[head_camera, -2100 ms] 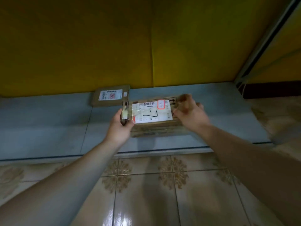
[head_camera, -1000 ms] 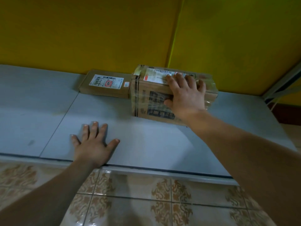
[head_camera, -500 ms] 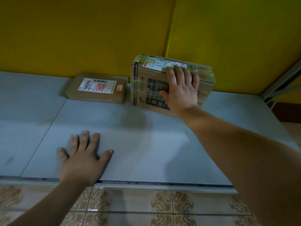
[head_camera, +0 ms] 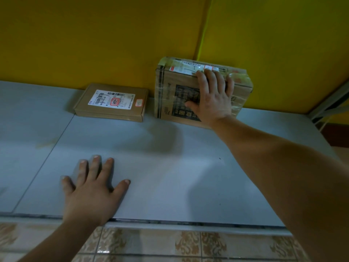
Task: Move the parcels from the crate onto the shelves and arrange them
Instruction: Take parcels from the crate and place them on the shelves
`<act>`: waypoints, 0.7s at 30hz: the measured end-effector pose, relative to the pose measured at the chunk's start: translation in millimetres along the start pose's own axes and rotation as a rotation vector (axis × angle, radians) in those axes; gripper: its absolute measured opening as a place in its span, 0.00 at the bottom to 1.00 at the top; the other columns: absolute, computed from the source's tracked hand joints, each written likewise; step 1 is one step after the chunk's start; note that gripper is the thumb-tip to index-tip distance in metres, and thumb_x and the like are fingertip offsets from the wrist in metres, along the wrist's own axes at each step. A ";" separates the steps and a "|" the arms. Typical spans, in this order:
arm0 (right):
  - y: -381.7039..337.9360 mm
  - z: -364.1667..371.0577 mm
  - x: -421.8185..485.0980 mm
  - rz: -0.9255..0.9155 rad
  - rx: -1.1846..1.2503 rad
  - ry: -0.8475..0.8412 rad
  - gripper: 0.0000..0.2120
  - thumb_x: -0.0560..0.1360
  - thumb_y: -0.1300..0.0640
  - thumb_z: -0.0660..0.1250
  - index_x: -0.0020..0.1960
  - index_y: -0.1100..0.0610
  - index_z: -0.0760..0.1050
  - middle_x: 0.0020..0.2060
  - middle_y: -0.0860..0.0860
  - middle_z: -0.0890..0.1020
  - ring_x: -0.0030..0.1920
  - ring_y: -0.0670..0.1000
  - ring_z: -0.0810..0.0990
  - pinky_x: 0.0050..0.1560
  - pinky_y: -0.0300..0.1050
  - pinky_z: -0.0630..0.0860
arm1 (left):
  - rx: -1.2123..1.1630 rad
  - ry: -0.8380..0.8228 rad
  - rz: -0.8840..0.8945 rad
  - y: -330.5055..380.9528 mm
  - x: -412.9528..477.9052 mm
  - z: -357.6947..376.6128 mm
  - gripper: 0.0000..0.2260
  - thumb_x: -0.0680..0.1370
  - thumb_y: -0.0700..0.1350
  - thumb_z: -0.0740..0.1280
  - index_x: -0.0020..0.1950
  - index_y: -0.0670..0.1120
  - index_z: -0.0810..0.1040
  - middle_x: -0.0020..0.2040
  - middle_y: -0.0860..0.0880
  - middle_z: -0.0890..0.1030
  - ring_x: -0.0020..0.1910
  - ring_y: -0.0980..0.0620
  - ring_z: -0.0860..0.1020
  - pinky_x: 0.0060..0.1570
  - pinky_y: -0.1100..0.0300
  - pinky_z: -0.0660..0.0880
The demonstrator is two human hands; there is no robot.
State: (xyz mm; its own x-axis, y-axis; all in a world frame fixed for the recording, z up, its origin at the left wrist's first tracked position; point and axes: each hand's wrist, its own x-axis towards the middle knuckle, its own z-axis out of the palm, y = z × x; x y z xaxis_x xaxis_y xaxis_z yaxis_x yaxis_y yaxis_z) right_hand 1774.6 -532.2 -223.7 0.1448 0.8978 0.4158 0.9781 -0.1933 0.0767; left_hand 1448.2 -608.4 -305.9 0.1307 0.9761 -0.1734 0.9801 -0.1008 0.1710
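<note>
Your right hand (head_camera: 212, 100) lay flat, fingers spread, against the taped parcel (head_camera: 166, 91); left hand (head_camera: 92, 191) splayed flat, ungrasping, on the shelf (head_camera: 170, 176). Shoving unevenly could skew it.

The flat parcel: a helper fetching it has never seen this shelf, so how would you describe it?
Look along the grey shelf to the yellow wall behind. Two cardboard parcels sit there; take the flat parcel on the left. It lies low with a white label on top, while the taller taped box beside it has the right hand on it.

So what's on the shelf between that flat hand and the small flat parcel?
Nothing: in the head view, only bare grey shelf separates the left hand from the flat parcel.
</note>
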 end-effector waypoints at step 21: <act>-9.5 22.1 14.0 0.022 0.078 0.153 0.46 0.70 0.41 0.73 0.78 0.62 0.57 0.76 0.62 0.61 0.78 0.63 0.53 0.73 0.64 0.35 | 0.038 -0.028 0.004 -0.9 1.0 0.8 0.35 0.75 0.71 0.43 0.79 0.58 0.42 0.80 0.53 0.39 0.78 0.48 0.37 0.73 0.39 0.41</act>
State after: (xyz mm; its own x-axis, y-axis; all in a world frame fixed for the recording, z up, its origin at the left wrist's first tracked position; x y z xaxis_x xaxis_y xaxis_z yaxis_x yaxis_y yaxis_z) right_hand 1770.6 -509.0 -238.7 0.1475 0.8221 0.5499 0.9845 -0.1752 -0.0022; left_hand 1447.5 -607.5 -307.0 0.1380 0.9700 -0.2003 0.9845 -0.1121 0.1352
